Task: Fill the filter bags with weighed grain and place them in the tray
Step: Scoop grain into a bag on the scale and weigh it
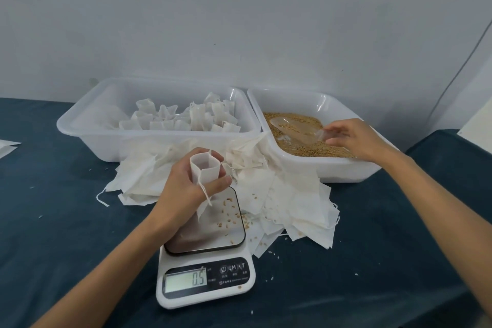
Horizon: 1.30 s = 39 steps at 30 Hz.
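The left hand (186, 181) is curling its fingers and thumb around an open filter bag (204, 169), holding it upright with the mouth facing up, just above the far edge of the scale (205, 255). The bag's drawstring (206, 194) is hanging over the thumb, and the bag's lower end is trailing down below the hand toward the scale's plate (213, 226). A few loose grains (227, 205) are lying on the plate to the right of this hand. The display (186, 279) near the person is reading 0.5.

The right hand (354, 138) is reaching into the grain tray (332, 168), pinching the handle of a clear scoop (292, 129) whose bowl is lying on the grain (306, 150) to the left of the fingers. The scoop is transparent, so its outline is hard to make out against the grain, and whether it is carrying any grain cannot be told.

Beyond the left hand, the tray of filled bags (80, 120) is holding a cluster of standing bags (186, 117). Between both hands, a heap of flat empty bags (279, 194) is spreading across the dark bench (372, 247), partly tucked under the trays and behind the scale. At the left edge of the view, something white (6, 148) is being cut off by the frame.
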Motion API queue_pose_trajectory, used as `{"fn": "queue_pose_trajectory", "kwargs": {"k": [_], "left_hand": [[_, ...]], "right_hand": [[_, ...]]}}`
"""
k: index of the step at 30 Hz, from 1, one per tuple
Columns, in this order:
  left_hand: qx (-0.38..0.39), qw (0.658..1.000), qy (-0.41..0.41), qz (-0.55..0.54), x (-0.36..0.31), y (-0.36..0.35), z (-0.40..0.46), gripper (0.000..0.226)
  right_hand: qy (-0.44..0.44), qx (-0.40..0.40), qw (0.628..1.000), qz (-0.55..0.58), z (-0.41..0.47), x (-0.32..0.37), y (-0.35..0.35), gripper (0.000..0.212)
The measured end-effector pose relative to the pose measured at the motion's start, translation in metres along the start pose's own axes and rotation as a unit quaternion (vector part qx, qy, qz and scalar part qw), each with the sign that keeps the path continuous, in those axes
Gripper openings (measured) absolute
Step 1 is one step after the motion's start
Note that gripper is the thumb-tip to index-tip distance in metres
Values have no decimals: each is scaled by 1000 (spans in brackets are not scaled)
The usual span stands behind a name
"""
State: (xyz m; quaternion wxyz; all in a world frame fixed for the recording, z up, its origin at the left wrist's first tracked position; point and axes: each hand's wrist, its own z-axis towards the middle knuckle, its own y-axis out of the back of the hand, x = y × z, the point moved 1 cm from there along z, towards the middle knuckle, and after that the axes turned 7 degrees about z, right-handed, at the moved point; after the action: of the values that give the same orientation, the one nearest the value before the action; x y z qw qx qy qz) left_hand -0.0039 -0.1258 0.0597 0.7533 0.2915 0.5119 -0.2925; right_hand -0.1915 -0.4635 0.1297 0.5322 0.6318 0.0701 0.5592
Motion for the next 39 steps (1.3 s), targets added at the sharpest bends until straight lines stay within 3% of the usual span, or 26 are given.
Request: {"fn": "queue_pose_trajectory", "kwargs": {"k": [6, 13, 26, 32, 39], "left_hand": [[4, 1000, 3, 3, 1, 0, -1, 29], [7, 1000, 21, 18, 3, 0, -1, 31], [11, 997, 53, 47, -1, -9, -8, 36], [19, 995, 84, 48, 1, -12, -8, 52], [26, 995, 79, 47, 1, -10, -9, 51]], "right_hand": [[98, 46, 994, 19, -14, 58, -23, 28], [154, 102, 982, 44, -33, 100, -42, 32], [253, 85, 955, -129, -42, 128, -30, 35], [284, 80, 941, -165, -39, 128, -28, 34], [287, 67, 936, -191, -38, 131, -29, 37]]}}
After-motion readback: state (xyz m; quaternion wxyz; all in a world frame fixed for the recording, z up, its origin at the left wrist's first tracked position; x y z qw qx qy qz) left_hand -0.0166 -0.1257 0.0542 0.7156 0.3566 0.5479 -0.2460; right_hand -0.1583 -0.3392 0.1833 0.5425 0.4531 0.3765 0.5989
